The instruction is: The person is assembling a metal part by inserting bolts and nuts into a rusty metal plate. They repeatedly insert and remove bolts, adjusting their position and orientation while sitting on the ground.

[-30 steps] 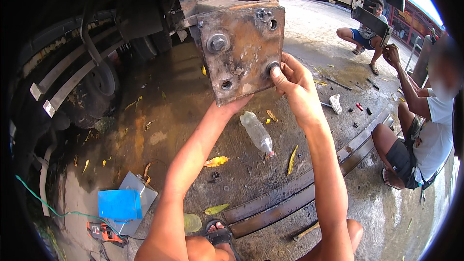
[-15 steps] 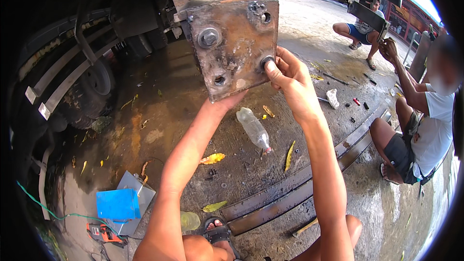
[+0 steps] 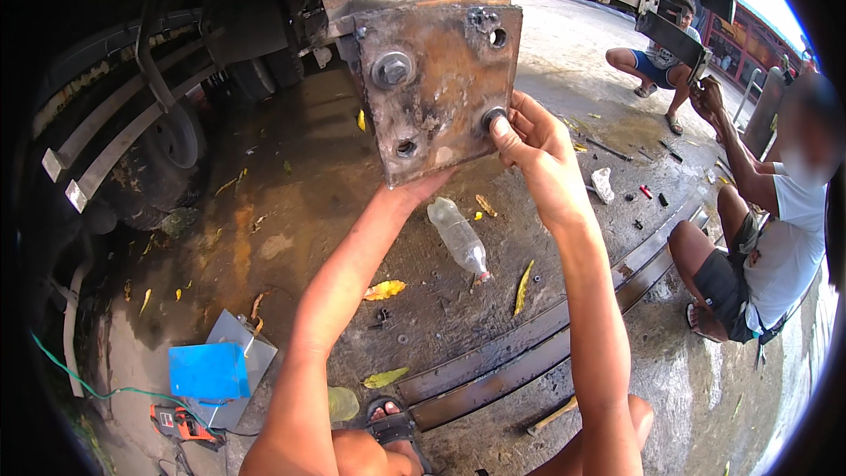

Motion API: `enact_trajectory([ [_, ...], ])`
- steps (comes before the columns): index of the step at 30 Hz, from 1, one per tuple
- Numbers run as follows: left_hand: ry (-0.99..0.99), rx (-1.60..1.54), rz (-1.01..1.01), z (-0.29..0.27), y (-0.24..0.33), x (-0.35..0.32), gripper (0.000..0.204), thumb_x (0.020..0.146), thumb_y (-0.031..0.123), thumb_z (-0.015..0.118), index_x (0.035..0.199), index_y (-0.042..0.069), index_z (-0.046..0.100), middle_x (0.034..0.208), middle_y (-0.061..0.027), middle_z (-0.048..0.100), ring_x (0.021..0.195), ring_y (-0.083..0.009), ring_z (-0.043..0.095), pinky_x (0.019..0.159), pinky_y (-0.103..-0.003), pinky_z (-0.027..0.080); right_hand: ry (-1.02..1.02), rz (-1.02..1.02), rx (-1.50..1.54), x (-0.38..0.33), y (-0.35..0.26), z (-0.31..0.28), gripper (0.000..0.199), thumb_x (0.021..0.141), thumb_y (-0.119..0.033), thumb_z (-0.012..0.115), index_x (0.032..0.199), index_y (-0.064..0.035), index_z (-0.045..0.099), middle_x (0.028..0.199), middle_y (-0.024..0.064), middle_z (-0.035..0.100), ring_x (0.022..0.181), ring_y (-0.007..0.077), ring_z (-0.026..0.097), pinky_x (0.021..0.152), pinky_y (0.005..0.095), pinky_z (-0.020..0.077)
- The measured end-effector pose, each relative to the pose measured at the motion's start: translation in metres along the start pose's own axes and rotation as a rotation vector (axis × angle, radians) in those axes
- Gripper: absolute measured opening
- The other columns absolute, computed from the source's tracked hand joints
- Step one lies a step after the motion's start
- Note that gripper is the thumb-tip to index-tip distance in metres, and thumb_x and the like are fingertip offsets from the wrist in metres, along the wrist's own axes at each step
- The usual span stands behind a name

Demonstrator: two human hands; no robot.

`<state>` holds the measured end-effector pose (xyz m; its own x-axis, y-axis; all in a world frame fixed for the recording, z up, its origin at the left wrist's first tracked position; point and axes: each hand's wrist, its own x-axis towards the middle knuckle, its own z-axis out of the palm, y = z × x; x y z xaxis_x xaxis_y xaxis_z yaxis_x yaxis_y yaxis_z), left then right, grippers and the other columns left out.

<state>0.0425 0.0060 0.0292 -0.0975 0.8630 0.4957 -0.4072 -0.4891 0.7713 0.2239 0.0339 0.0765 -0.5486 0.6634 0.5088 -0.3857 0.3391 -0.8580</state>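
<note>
Clear bottle (image 3: 458, 240) on its side on concrete (image 3: 264, 278), yellow leaf (image 3: 384, 290) near it. Two flat bars (image 3: 493, 386) side by side, wooden handle (image 3: 555, 415) near them. Lower left: blue panel (image 3: 209, 372) over grey panel (image 3: 256, 345), orange tool (image 3: 183, 424) just beside, green cord (image 3: 106, 392). Co-worker (image 3: 784, 251) squatting right, second person (image 3: 658, 69) farther back. White lump (image 3: 603, 185) on floor between bottle and co-worker.

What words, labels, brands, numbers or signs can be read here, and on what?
None can be read.
Rusty metal plate: no lettering visible on the face.
Orange-and-black device: pale patch like a label, too small to read.
Near person's white shirt: small mark, too blurred to read.
Far squatting person's shirt: dark print, too small to read.
Clear plastic bottle: no readable label.
</note>
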Motion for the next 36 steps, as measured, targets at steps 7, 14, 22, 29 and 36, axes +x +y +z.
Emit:
enact_trajectory([
  [7, -0.245, -0.511, -0.072, -0.043, -0.029, 0.015, 0.063, 0.101, 0.036, 0.063, 0.155, 0.014, 0.037, 0.154, -0.0097, 0.047, 0.139, -0.0275, 0.049, 0.117, -0.046, 0.045, 0.002, -0.002, 0.03, 0.001, 0.002, 0.006, 0.043, 0.101, -0.013, 0.066, 0.138, 0.0065, 0.055, 0.124, 0.0109, 0.069, 0.116, 0.0162, 0.061, 0.106, 0.0323, 0.0457],
  [14, -0.153, 0.437, 0.154, -0.04, -0.029, 0.004, 0.094, 0.089, 0.05, 0.078, 0.16, 0.014, 0.028, 0.159, -0.0075, 0.039, 0.144, -0.0249, 0.044, 0.118, -0.045, 0.042, -0.019, 0.005, 0.055, 0.002, 0.005, 0.002, 0.046, 0.101, -0.013, 0.067, 0.14, 0.0077, 0.054, 0.127, 0.0122, 0.068, 0.118, 0.0173, 0.061, 0.106, 0.0328, 0.0459],
  [22, -0.055, 0.01, -0.037, -0.044, -0.025, 0.013, 0.063, 0.101, 0.018, 0.065, 0.157, 0.015, 0.034, 0.157, -0.0074, 0.042, 0.142, -0.0227, 0.046, 0.12, -0.043, 0.041, 0.014, 0.012, 0.046, 0.001, 0.004, 0.002, 0.049, 0.1, -0.012, 0.068, 0.141, 0.009, 0.052, 0.128, 0.0142, 0.067, 0.122, 0.0192, 0.06, 0.107, 0.033, 0.0458],
  [29, -0.072, 0.762, 0.213, -0.043, -0.039, 0.013, 0.055, 0.103, 0.012, 0.058, 0.154, 0.014, 0.038, 0.155, -0.0079, 0.045, 0.141, -0.0225, 0.047, 0.12, -0.042, 0.041, 0.0, -0.002, 0.035, 0.0, 0.004, 0.001, 0.047, 0.1, -0.013, 0.068, 0.139, 0.0082, 0.054, 0.128, 0.0129, 0.067, 0.12, 0.018, 0.061, 0.107, 0.0327, 0.0458],
  [36, -0.144, 0.392, 0.178, -0.051, -0.033, 0.015, 0.05, 0.106, 0.018, 0.053, 0.154, 0.013, 0.038, 0.155, -0.0085, 0.045, 0.141, -0.0234, 0.047, 0.12, -0.044, 0.042, 0.006, 0.001, 0.051, 0.001, 0.004, 0.005, 0.045, 0.1, -0.013, 0.068, 0.138, 0.0079, 0.055, 0.127, 0.0124, 0.068, 0.119, 0.0178, 0.062, 0.107, 0.0323, 0.0458],
])
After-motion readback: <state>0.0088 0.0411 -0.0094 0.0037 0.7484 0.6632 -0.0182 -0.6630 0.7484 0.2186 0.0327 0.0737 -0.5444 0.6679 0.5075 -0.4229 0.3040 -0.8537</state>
